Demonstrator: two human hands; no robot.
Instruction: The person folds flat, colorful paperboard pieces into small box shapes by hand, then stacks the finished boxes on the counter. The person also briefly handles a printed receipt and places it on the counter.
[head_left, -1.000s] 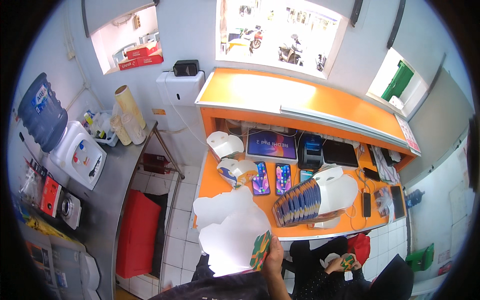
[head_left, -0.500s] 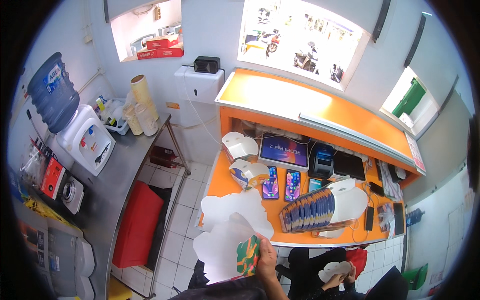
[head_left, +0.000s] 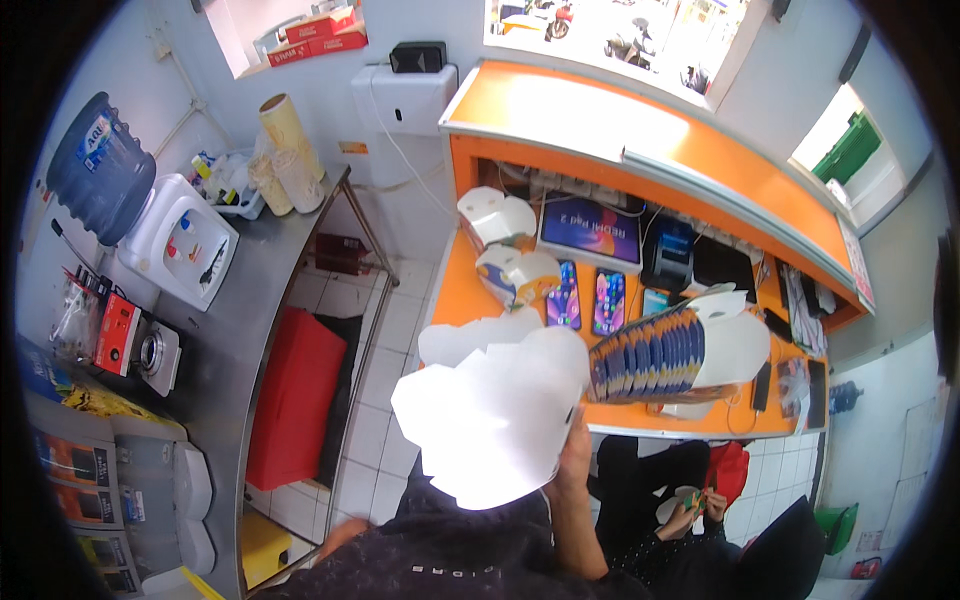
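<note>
My right hand (head_left: 574, 462) grips the edge of an unfolded white paper food carton (head_left: 485, 425), its plain inner side facing up. The thumb shows at the edge; the other fingers are hidden underneath. Behind it, more white carton sheet (head_left: 462, 340) lies at the near-left edge of the orange counter (head_left: 445, 290). My left hand (head_left: 347, 532) shows only in part at the lower left, low beside my dark shirt, and its fingers cannot be made out. Right of the held carton stands a row of nested blue-patterned cartons (head_left: 650, 355). Two folded cartons (head_left: 515, 275) sit at the counter's left end.
Two lit phones (head_left: 609, 300), a tablet box (head_left: 590, 232) and a black printer (head_left: 668, 252) are on the counter. At lower right a co-worker's hands (head_left: 690, 515) hold a small green-and-white carton. A steel table (head_left: 235, 330) with a water dispenser (head_left: 185, 245) runs along the left.
The carton in my right hand has turned from showing some green print to plain white and come up and right. My left hand has come into view. The view has tilted down.
</note>
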